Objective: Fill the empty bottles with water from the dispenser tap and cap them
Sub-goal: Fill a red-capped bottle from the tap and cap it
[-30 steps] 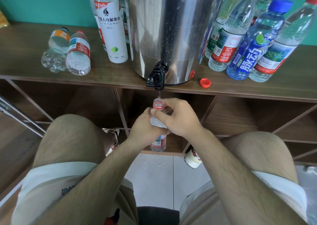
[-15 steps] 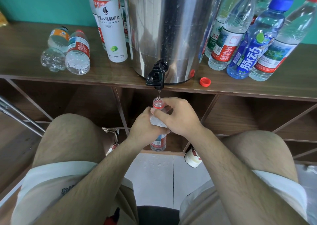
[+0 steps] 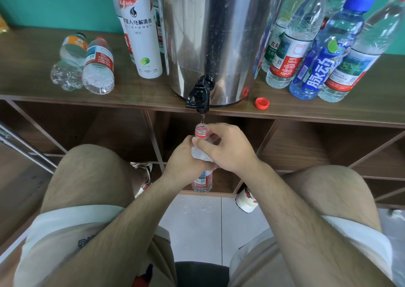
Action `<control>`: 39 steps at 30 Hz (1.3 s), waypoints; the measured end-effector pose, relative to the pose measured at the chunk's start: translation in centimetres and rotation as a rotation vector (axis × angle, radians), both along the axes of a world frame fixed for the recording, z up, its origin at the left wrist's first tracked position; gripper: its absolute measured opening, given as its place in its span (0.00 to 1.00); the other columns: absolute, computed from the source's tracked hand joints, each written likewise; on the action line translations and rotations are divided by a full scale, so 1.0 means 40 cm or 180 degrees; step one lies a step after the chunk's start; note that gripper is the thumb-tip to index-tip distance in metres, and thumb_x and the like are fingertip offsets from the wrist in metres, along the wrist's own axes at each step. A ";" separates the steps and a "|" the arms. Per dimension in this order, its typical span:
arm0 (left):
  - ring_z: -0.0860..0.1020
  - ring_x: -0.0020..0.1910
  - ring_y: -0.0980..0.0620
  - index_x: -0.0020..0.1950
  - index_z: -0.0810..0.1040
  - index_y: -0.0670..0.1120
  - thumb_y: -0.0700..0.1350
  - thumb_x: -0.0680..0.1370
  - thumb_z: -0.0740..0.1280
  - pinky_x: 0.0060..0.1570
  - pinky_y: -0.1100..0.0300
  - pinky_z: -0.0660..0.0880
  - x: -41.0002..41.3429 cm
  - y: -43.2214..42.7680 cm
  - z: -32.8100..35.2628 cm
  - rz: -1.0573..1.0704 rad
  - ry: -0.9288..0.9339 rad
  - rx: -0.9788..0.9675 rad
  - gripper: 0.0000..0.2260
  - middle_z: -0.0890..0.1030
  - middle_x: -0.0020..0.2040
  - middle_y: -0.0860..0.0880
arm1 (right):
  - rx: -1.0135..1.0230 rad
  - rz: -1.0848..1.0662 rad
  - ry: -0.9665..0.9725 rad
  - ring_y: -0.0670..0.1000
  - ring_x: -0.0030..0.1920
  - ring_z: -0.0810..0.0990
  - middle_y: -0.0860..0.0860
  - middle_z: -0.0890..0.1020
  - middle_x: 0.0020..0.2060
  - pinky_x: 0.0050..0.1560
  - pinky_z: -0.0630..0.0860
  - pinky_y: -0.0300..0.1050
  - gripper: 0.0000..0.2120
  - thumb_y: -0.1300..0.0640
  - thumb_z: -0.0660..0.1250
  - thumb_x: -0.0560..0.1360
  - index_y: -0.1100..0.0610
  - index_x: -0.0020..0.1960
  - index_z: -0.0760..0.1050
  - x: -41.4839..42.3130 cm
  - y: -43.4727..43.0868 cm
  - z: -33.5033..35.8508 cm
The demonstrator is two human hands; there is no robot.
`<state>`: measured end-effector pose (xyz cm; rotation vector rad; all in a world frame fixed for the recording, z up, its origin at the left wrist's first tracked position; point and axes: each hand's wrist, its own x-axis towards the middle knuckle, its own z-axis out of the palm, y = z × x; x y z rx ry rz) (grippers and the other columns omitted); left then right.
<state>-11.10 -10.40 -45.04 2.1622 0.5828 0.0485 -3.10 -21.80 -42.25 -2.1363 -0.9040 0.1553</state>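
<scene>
L hand (image 3: 186,158): curled round the middle of the bottle (image 3: 202,131), gripping it from the left.
R hand (image 3: 229,148): thumb + fingers pinch the bottle's shoulder, just under the red neck ring.
Hands together?: yes, touching, both clamped on the same bottle.
Bottle: upright between my hands, mouth open, no cap on; its bottom w/ a red label sticks out below my hands. Fill level: can't tell, hands cover it.
Tap (image 3: 198,97): black, straight above my hands, just apart from the bottle mouth.
Stream (image 3: 203,118): thin run of water from the tap into the mouth.
Dispenser (image 3: 217,34): steel drum beyond + above my hands, drops on its side, standing on the wooden counter (image 3: 32,87).
Red cap (image 3: 262,102): loose on the counter, up + right of my R hand, near the dispenser base.
Up-left of L hand: two small bottles (image 3: 98,67) lying side by side, touching; a tall white bottle (image 3: 142,34) upright between them + the dispenser.
Up-right of R hand: bunch of upright bottles, mostly red labels, one blue bottle (image 3: 324,56) w/ a blue cap.
Below hands: my knees (image 3: 94,172) either side, tile floor (image 3: 197,221) w/ water drops.
</scene>
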 end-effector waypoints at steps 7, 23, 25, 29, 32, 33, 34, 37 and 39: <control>0.78 0.66 0.47 0.73 0.71 0.50 0.50 0.75 0.78 0.62 0.53 0.76 0.002 -0.003 0.001 -0.0053 0.0041 0.0109 0.29 0.79 0.66 0.49 | -0.0024 -0.0017 0.0003 0.44 0.48 0.82 0.44 0.86 0.49 0.45 0.78 0.40 0.13 0.43 0.71 0.79 0.49 0.58 0.85 -0.002 0.000 0.002; 0.77 0.66 0.47 0.74 0.70 0.50 0.50 0.76 0.77 0.63 0.53 0.76 0.000 -0.005 0.004 -0.0099 0.0074 0.0090 0.29 0.78 0.67 0.49 | -0.0047 -0.0017 0.0029 0.45 0.49 0.83 0.45 0.86 0.51 0.49 0.82 0.46 0.14 0.43 0.71 0.79 0.49 0.60 0.85 -0.004 -0.003 0.005; 0.78 0.66 0.48 0.74 0.71 0.50 0.50 0.75 0.78 0.62 0.54 0.76 0.001 -0.005 0.004 -0.0098 0.0087 0.0111 0.30 0.78 0.67 0.49 | -0.0021 -0.0009 0.0028 0.46 0.49 0.83 0.45 0.87 0.50 0.49 0.82 0.46 0.14 0.44 0.71 0.79 0.50 0.59 0.85 -0.004 -0.004 0.006; 0.77 0.66 0.47 0.74 0.70 0.50 0.50 0.75 0.78 0.63 0.53 0.76 0.001 -0.004 0.001 -0.0103 0.0078 0.0094 0.30 0.78 0.67 0.49 | -0.0084 0.0001 0.0020 0.45 0.50 0.83 0.46 0.87 0.53 0.48 0.80 0.42 0.15 0.43 0.71 0.80 0.50 0.61 0.84 -0.004 -0.003 0.006; 0.77 0.66 0.48 0.74 0.70 0.50 0.50 0.76 0.77 0.62 0.54 0.76 0.002 -0.004 -0.002 -0.0072 0.0095 0.0089 0.29 0.78 0.67 0.49 | -0.0102 0.0009 0.0034 0.46 0.51 0.83 0.46 0.86 0.53 0.49 0.80 0.42 0.15 0.43 0.70 0.80 0.51 0.61 0.84 -0.003 -0.002 0.006; 0.77 0.66 0.47 0.74 0.70 0.50 0.50 0.76 0.77 0.63 0.53 0.76 0.002 -0.004 -0.003 -0.0068 0.0105 0.0100 0.29 0.78 0.67 0.49 | -0.0108 0.0013 0.0037 0.46 0.51 0.83 0.46 0.86 0.54 0.50 0.80 0.41 0.16 0.43 0.70 0.80 0.50 0.62 0.84 -0.003 -0.002 0.006; 0.77 0.66 0.47 0.74 0.70 0.50 0.50 0.76 0.77 0.63 0.52 0.76 0.003 -0.006 -0.003 -0.0064 0.0113 0.0106 0.29 0.78 0.67 0.49 | -0.0113 0.0017 0.0039 0.46 0.52 0.83 0.46 0.86 0.54 0.50 0.80 0.41 0.16 0.43 0.70 0.80 0.50 0.63 0.84 -0.004 -0.002 0.006; 0.77 0.66 0.46 0.74 0.70 0.51 0.50 0.76 0.77 0.65 0.50 0.76 0.004 -0.007 -0.004 -0.0061 0.0101 0.0084 0.29 0.78 0.67 0.49 | -0.0136 0.0026 0.0052 0.46 0.52 0.83 0.45 0.86 0.54 0.49 0.79 0.40 0.16 0.43 0.70 0.80 0.50 0.63 0.84 -0.002 -0.002 0.005; 0.77 0.67 0.46 0.74 0.70 0.51 0.50 0.77 0.77 0.65 0.50 0.76 0.005 -0.008 -0.005 -0.0079 0.0122 0.0121 0.29 0.78 0.68 0.49 | -0.0163 0.0029 0.0049 0.45 0.51 0.83 0.45 0.86 0.53 0.49 0.78 0.39 0.16 0.43 0.70 0.80 0.50 0.62 0.84 -0.001 -0.002 0.004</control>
